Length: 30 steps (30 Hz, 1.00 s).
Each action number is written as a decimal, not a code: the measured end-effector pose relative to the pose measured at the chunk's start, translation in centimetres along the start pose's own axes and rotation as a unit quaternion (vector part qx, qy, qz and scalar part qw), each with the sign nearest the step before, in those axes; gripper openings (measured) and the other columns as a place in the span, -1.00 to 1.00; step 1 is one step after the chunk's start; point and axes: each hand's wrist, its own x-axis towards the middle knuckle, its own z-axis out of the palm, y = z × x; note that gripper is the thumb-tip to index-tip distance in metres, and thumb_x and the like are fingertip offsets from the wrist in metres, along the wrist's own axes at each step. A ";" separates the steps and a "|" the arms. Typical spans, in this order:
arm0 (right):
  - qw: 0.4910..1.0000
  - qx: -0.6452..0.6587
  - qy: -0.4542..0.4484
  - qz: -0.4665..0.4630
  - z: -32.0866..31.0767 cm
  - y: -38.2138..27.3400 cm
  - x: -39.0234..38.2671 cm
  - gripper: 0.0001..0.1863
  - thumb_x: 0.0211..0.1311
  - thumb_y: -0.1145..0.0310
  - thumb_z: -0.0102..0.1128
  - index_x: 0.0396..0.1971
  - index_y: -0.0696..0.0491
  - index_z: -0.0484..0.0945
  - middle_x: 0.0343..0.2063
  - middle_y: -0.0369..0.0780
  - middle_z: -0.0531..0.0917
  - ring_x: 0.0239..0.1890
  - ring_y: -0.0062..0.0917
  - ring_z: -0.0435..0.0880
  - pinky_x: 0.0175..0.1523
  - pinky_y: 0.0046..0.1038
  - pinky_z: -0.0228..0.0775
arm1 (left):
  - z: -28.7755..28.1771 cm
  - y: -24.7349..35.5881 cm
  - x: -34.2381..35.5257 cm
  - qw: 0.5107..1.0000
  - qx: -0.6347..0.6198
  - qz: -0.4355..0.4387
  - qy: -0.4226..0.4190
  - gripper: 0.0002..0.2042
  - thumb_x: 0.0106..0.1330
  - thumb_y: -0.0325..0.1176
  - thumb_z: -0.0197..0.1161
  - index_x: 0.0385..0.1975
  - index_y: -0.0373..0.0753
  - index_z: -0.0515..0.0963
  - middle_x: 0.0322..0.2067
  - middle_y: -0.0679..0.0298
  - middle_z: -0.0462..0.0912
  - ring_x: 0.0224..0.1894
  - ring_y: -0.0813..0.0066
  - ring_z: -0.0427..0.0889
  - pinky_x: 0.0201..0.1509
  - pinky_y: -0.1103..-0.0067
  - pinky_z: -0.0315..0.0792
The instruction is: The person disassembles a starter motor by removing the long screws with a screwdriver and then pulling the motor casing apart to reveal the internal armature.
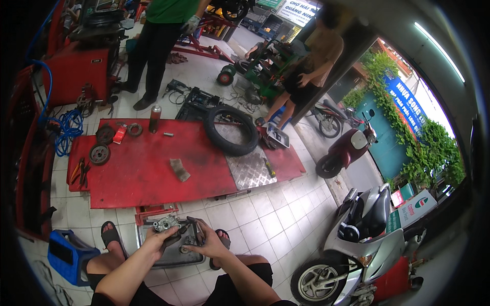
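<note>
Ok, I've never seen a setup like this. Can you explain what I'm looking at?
There is no robot here, just a person's two bare hands. The only picture comes from a wide fisheye camera worn on that person's head, looking down, so straight edges bend near the rim. The picture's left is the person's left. The left hand holds a grey metal part over a shallow tray. The right hand is beside it; a dark item is at its fingers, but I can't tell whether it is gripped. Ahead, a red platform bears a black tyre, a can, a tan pad and, leftmost, hand tools.
</note>
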 end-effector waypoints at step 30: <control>0.984 -0.104 0.130 0.060 4.0 -0.8 -0.5 -0.02 -0.30 0.00 0.57 0.18 0.18 0.38 0.04 0.06 0.51 0.08 -0.07 0.52 0.12 -0.19 0.41 | 0.0 -1.3 0.6 0.981 0.194 -0.016 -0.023 -0.52 0.03 -0.39 0.54 -0.04 -0.36 0.54 -0.13 0.19 0.66 -0.13 0.42 0.67 -0.07 0.50 0.57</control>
